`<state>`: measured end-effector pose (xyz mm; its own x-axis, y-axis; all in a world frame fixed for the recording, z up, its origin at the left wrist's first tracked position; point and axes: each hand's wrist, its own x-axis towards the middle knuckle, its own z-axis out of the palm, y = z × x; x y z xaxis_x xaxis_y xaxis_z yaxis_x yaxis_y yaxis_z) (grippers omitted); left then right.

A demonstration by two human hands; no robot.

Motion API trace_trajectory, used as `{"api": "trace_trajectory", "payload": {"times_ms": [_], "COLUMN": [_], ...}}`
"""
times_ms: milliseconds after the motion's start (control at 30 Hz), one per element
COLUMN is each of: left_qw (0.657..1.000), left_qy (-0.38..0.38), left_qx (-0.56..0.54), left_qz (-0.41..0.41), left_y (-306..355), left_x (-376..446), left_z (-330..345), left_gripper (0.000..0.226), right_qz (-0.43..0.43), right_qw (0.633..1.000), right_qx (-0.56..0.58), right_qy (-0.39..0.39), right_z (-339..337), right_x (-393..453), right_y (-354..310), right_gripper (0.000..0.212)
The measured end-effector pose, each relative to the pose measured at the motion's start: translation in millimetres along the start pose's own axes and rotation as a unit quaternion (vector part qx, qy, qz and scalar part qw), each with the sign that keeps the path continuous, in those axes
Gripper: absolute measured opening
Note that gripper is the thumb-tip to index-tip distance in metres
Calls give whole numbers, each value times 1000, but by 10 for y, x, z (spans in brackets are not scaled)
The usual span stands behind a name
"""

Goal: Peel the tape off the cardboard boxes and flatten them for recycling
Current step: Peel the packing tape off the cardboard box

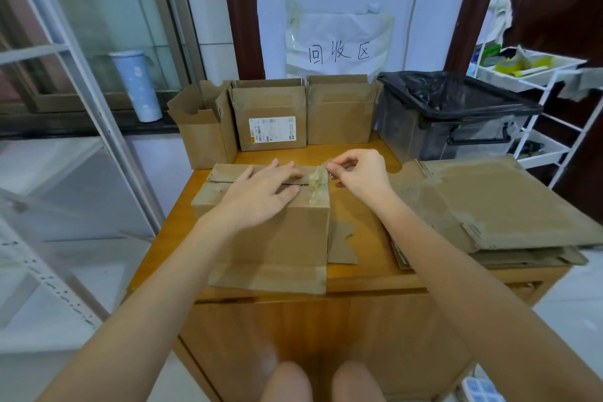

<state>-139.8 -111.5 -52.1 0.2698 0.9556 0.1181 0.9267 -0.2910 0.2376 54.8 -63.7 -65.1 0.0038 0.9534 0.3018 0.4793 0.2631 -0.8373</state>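
Behind the work, three open cardboard boxes (272,114) stand in a row at the far edge of the wooden surface (359,271); what they hold cannot be seen from this angle. Beside them on the right sits a clear plastic bin (456,127) lined with a black bag (456,95), its inside too dark to read. A white wire cart (535,75) further right carries tape rolls and small packets in its top tray.

At the middle of the surface stands the taped box (277,225), its top flaps closed along a dark seam. The left hand (261,192) lies flat on that top, fingers spread and pressing down across the seam. Just beside it, at the box's right top edge, the right hand (359,176) pinches a crumpled strip of clear tape (315,179) between thumb and forefinger, the strip lifted off the cardboard there. To the right, well apart from the box, a stack of flattened cardboard (489,206) rests on the surface.
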Motion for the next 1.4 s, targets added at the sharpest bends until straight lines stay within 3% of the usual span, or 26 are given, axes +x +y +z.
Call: {"api": "trace_trajectory", "payload": {"times_ms": [67, 367, 567, 633, 733, 867, 933, 1100, 1167, 1267, 1400], "left_qw": [999, 998, 998, 998, 998, 998, 998, 998, 998, 998, 998], "left_qy": [-41, -27, -21, -17, -9, -3, 1, 12, 14, 18, 21], "left_qx": [18, 61, 64, 60, 58, 55, 56, 57, 56, 55, 60], "left_qz": [7, -9, -14, -16, -16, -19, -18, -17, -17, -18, -16], "left_y": [4, 41, 56, 56, 53, 62, 69, 85, 88, 84, 79], "left_x": [-5, 39, 55, 57, 58, 58, 57, 52, 52, 44, 40], "left_z": [-6, 55, 63, 68, 71, 67, 69, 66, 67, 76, 71], "left_gripper": [44, 45, 45, 45, 45, 44, 44, 44, 44, 44, 44], "right_qz": [0, 0, 75, 80, 46, -34, -86, -146, -164, -133, -51], "right_qw": [1000, 975, 926, 932, 971, 992, 994, 977, 975, 984, 991], "right_qx": [19, 221, 365, 342, 214, 105, 19, -74, -96, -87, -49], "right_qy": [-3, 34, -67, -84, -97, -53, -69, -133, -114, -79, -115], "right_z": [11, -203, -266, -249, -185, -107, -105, -172, -162, -178, -209], "right_x": [3, -279, -278, -238, -205, -171, -186, -305, -289, -230, -224], "right_y": [14, 202, 179, 136, 72, -14, -23, 22, 14, -61, -12], "right_gripper": [5, 9, 16, 19, 15, 16, 10, 35, 28, 16, 19]}}
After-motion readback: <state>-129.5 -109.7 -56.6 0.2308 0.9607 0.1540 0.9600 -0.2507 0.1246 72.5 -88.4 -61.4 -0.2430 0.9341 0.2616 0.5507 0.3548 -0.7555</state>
